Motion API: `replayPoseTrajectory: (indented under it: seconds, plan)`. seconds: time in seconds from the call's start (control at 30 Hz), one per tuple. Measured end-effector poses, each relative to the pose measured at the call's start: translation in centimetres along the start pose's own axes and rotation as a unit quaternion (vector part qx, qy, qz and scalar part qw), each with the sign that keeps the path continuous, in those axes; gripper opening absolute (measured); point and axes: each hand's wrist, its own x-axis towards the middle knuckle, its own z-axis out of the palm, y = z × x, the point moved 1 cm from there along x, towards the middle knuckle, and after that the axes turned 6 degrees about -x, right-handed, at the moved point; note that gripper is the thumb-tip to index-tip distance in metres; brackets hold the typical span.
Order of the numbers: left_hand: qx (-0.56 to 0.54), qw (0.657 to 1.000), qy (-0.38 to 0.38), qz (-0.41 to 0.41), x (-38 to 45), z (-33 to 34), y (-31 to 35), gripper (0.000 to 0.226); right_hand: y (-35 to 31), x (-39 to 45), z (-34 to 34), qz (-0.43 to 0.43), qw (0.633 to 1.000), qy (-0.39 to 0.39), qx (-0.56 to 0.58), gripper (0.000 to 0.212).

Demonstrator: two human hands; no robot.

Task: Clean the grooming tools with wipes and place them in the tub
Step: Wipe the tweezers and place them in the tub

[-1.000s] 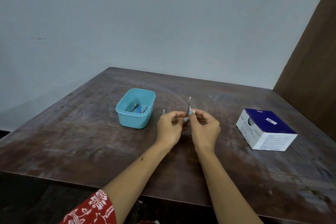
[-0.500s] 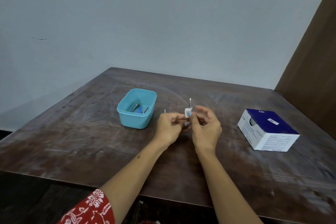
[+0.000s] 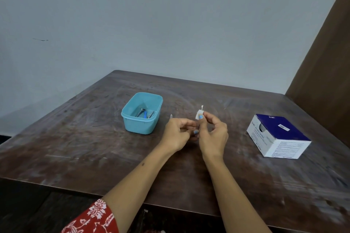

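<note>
The thin metal grooming tool [image 3: 202, 107] stands nearly upright between my hands above the table [image 3: 79, 138], its tip pointing up and away from me, long axis close to vertical. Compared with a second ago, less of its shaft shows, because the small white wipe [image 3: 199, 114] now sits higher on it. My right hand [image 3: 213, 134] pinches that wipe around the shaft with thumb and fingertips. My left hand [image 3: 177, 133] grips the lower end, fingers curled. Left of my hands, the blue tub [image 3: 142, 125] holds other tools [image 3: 144, 114]. A blue-and-white box [image 3: 278, 136] lies well to the right.
</note>
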Motion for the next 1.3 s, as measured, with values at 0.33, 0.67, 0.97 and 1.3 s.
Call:
replayPoseTrajectory:
  seconds: [0.33,0.67,0.97,1.3]
  plan:
    - [0.0,1.0,0.002,0.005,-0.2,-0.2,0.5,0.026,-0.5,-0.5,0.0,-0.04,0.998,-0.015,-0.048,0.012]
    - [0.034,0.999,0.008,0.021,-0.2,-0.5,0.6,0.027,0.2,-0.3,0.3,-0.075,0.993,-0.027,-0.084,0.007]
    - [0.06,0.998,-0.018,0.019,-0.2,-0.3,0.4,0.026,0.8,-0.1,0.8,-0.095,0.993,0.008,-0.064,0.024]
    - [0.044,0.998,-0.034,0.002,-0.4,-0.2,0.6,0.026,0.9,-0.1,0.7,-0.099,0.993,0.023,-0.063,0.015]
